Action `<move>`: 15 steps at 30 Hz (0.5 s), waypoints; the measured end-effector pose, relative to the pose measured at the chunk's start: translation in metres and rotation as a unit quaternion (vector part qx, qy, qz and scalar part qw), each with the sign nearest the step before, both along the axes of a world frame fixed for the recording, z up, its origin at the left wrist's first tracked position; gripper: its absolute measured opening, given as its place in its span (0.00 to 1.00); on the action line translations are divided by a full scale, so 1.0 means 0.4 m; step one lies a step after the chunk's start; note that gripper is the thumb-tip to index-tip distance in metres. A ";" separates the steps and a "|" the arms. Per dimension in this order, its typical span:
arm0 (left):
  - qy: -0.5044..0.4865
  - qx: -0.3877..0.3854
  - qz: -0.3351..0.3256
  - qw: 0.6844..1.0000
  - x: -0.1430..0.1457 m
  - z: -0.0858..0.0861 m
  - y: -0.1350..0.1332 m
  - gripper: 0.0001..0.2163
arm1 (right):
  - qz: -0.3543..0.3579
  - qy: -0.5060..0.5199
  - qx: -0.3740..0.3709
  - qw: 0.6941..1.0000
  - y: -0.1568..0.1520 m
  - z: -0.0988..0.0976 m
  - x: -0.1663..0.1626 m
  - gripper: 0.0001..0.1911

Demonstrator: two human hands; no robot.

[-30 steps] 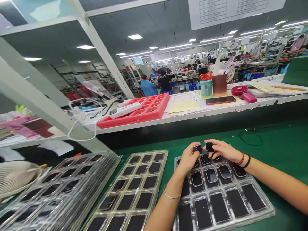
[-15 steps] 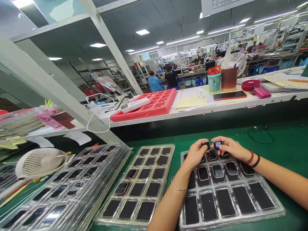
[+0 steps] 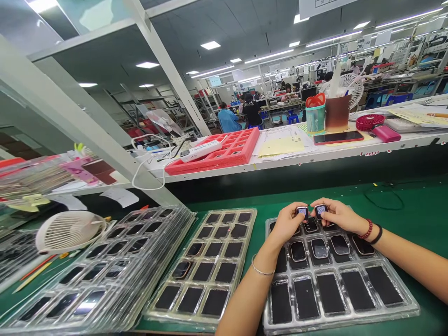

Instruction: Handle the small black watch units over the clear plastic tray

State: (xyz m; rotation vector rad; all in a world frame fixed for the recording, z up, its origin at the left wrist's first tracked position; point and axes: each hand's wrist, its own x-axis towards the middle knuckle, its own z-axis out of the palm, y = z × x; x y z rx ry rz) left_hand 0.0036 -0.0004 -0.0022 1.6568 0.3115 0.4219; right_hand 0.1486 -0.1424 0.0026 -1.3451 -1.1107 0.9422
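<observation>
Both watch units now turned code-side up: left hand (image 3: 287, 223) pinching left watch (image 3: 302, 211), right hand (image 3: 339, 215) pinching right watch (image 3: 320, 210), frame centre-right, above clear tray (image 3: 406, 305).

Electronics assembly factory: long rows of workbenches, seated workers (image 3: 227, 119), strip lighting, clear compartment trays (image 3: 206, 266) on green table (image 3: 413, 219).

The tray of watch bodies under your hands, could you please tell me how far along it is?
The near rows of the tray sit without watch bodies, perhaps already handled. In hand: the left hand holds one watch body and the right hand another watch body, both showing a code. Left: several watch bodies in the far rows.
</observation>
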 end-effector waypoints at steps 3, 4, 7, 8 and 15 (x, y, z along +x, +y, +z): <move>0.007 -0.006 0.003 1.000 -0.001 0.003 -0.002 0.10 | -0.007 -0.011 -0.008 1.000 0.002 -0.007 0.003 0.17; 0.007 -0.004 0.005 1.000 -0.001 0.004 -0.002 0.10 | -0.007 -0.016 -0.008 1.000 0.002 -0.008 0.003 0.17; 0.008 0.001 0.005 1.000 -0.002 0.008 -0.005 0.10 | -0.005 -0.020 -0.006 1.000 0.003 -0.009 0.002 0.17; 0.008 0.002 0.005 1.000 -0.002 0.009 -0.006 0.10 | -0.003 -0.020 -0.006 1.000 0.003 -0.009 0.001 0.17; 0.007 0.009 0.000 1.000 -0.001 0.002 -0.003 0.09 | 0.001 -0.042 -0.001 0.999 0.002 -0.011 0.000 0.17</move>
